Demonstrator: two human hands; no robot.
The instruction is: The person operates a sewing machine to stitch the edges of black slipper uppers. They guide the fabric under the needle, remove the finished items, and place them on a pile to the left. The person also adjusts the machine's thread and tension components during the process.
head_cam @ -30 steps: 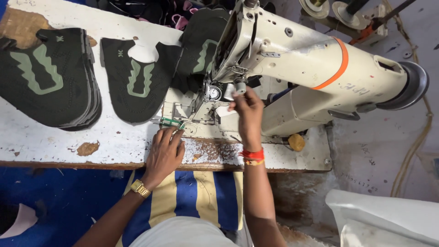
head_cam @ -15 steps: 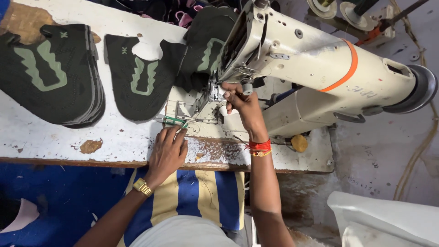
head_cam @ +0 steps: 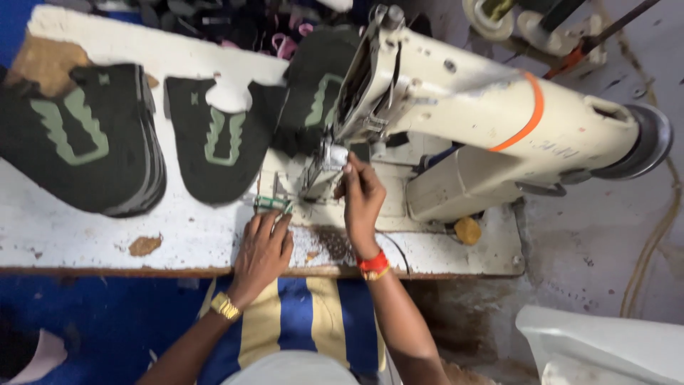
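- The needle area of the sewing machine [head_cam: 456, 114] is mostly hidden: the machine's head and the right hand [head_cam: 362, 196] cover it, so the needle itself cannot be made out.
- The right hand is raised at the needle bar, fingers pinched together at a small metal part; whether thread is gripped there is too small to tell.
- The left hand [head_cam: 262, 249] lies flat on the table [head_cam: 85, 235], fingers relaxed and spread, fingertips touching a small green object [head_cam: 272, 204] whose kind is unclear.
- One black shoe piece [head_cam: 313, 96] with a green pattern lies partly under the machine's head, its lower edge hidden.
- Another black shoe piece [head_cam: 217, 146] lies flat just left of the machine, near the left hand.
- A stack of like pieces [head_cam: 78, 142] sits further left, cut off by the frame edge.
- The person's lap, in blue and yellow striped cloth [head_cam: 299, 321], shows below the table.
- A white tub [head_cam: 605, 349] is cut off at the lower right corner.
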